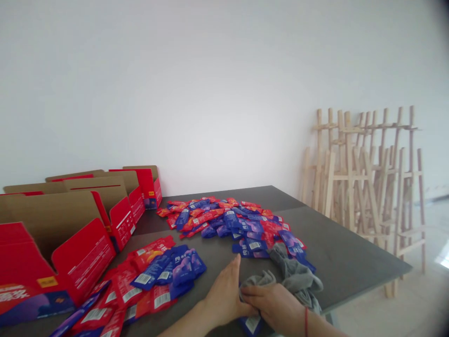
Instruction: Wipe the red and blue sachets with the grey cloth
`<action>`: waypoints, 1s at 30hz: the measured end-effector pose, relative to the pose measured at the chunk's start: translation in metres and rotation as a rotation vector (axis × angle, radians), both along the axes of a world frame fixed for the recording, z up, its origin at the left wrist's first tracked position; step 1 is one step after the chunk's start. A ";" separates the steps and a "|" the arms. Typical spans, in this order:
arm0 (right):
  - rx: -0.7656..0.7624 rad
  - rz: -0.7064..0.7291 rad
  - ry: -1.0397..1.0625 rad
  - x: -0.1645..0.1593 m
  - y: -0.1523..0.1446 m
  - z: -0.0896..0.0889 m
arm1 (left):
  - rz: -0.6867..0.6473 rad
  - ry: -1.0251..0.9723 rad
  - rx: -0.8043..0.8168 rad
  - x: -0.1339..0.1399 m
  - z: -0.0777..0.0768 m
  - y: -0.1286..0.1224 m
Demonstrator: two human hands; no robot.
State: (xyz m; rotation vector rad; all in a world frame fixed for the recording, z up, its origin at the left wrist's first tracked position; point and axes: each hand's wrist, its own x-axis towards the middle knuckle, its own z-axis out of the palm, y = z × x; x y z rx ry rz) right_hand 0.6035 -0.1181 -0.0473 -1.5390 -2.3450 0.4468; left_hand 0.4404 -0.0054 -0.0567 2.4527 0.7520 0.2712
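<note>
My right hand (277, 305), with a red cord at its wrist, has its fingers closed over a bunched grey cloth (302, 276) near the table's front edge. More of that cloth trails to the right and back, against the pile of packets. Beside it, my left hand (224, 292) is held on edge with its fingers stretched forward; its thumb points toward the right hand, and the two hands touch or nearly touch. Partly under my right hand lies a blue packet (251, 324).
A large heap of red and blue packets (228, 220) spreads over the dark table (336, 252). A smaller heap (157, 271) lies at left, beside a row of open red cardboard boxes (84, 262). Wooden easels (351, 178) lean by the wall at right.
</note>
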 end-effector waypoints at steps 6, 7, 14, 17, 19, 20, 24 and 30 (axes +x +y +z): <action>0.039 -0.277 -0.228 -0.009 0.015 -0.008 | 0.009 0.016 0.168 0.001 0.011 0.018; 0.054 -0.323 -0.251 -0.011 0.018 -0.011 | 0.070 0.061 0.221 -0.003 0.016 0.013; 0.040 -0.466 -0.272 -0.017 0.025 -0.016 | 0.082 0.392 0.146 -0.018 0.024 -0.039; 0.027 -0.414 -0.241 -0.008 0.027 -0.005 | -0.046 0.295 0.060 -0.014 0.017 -0.023; 0.039 -0.377 -0.216 -0.001 0.025 0.002 | -0.141 0.218 -0.006 -0.014 0.013 -0.004; 0.044 -0.353 -0.199 0.002 0.021 0.004 | -0.157 0.186 -0.026 -0.015 0.011 0.006; 0.022 -0.145 -0.094 0.003 0.006 0.000 | -0.043 0.125 -0.035 -0.024 0.007 0.028; 0.033 -0.187 -0.140 -0.005 0.040 -0.007 | -0.084 0.075 -0.031 -0.031 0.008 0.030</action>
